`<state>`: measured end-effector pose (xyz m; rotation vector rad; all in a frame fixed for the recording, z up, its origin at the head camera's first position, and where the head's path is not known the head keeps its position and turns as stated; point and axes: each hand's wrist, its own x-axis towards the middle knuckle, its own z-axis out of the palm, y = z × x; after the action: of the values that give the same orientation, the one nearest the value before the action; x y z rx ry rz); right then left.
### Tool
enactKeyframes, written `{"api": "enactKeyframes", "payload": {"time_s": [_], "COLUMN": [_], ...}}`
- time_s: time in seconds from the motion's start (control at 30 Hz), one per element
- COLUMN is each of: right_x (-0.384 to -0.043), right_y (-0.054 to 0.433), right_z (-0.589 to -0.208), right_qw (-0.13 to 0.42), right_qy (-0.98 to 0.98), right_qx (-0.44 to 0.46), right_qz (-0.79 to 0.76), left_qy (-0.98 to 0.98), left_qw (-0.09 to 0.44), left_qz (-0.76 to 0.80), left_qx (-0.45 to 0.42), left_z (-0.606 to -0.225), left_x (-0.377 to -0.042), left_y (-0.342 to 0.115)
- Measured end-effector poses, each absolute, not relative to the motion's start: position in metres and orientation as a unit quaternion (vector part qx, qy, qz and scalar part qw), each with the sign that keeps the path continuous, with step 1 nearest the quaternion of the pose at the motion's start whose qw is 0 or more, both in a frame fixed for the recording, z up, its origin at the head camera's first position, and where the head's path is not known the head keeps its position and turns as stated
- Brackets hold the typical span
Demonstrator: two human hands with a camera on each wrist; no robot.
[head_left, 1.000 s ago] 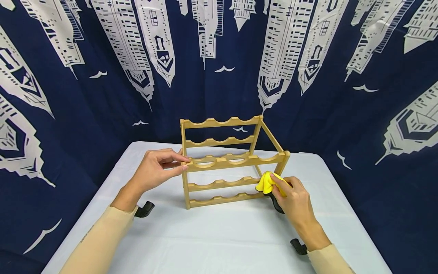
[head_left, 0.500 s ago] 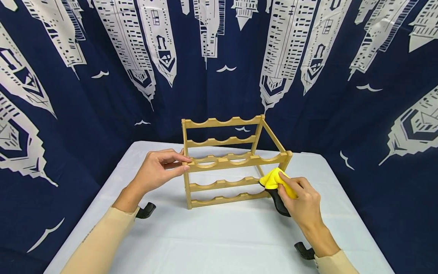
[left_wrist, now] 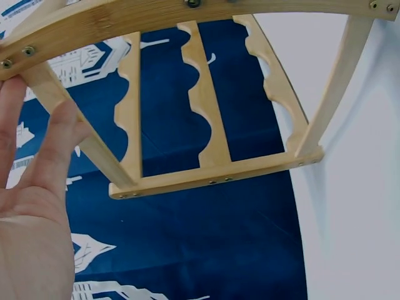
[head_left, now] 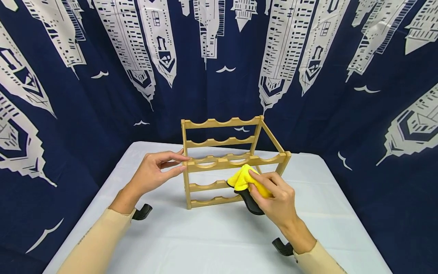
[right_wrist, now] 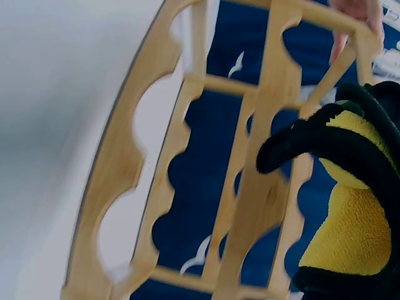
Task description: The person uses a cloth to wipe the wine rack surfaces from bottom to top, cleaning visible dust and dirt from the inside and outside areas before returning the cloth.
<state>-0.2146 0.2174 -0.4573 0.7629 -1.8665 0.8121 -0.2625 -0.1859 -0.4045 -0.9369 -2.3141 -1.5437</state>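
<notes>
A light wooden wine rack [head_left: 222,164] with scalloped rails stands upright on the table. At its front left top corner, my left hand [head_left: 154,173] holds the frame between thumb and fingers; in the left wrist view those fingers [left_wrist: 59,137] lie by the wooden upright. My right hand [head_left: 278,196] pinches a bunched yellow cloth [head_left: 244,180] with a black border, part of it hanging down. The cloth is in front of the rack's middle front rail and hides the rail's right part. Whether it touches the rail I cannot tell. The right wrist view shows the cloth [right_wrist: 350,231] beside the rails.
A white cloth covers the table [head_left: 205,243]. Behind it hangs a dark blue curtain [head_left: 219,95] printed with white buildings and birds. Black wrist mounts [head_left: 142,212] stick out below both wrists.
My right hand has carried the yellow cloth first slightly right, then left along the rack's front, from its right end toward the middle. The left hand and the rack have hardly moved.
</notes>
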Motion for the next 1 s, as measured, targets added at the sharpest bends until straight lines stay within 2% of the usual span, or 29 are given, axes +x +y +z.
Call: {"api": "enactKeyframes", "payload": {"time_s": [0.2,0.53,1.0], "right_x": [-0.217,-0.222,-0.223], "right_y": [0.176,0.12,0.088], "right_z": [-0.446,-0.433,-0.426], "right_qw": [0.447,0.383,0.393], "right_qy": [-0.739,-0.758,-0.792], "right_qx": [0.352,0.371,0.367], "right_qz": [0.361,0.376,0.29], "left_qy": [-0.773,-0.777,-0.772], "left_qw": [0.106,0.08,0.076], "left_qz": [-0.528,-0.524,-0.532], "left_qx": [-0.334,-0.339,-0.339], "left_z": [-0.406,-0.404,-0.403], "left_x": [-0.264,-0.262,-0.264], "left_y": [-0.187,-0.189,-0.194]}}
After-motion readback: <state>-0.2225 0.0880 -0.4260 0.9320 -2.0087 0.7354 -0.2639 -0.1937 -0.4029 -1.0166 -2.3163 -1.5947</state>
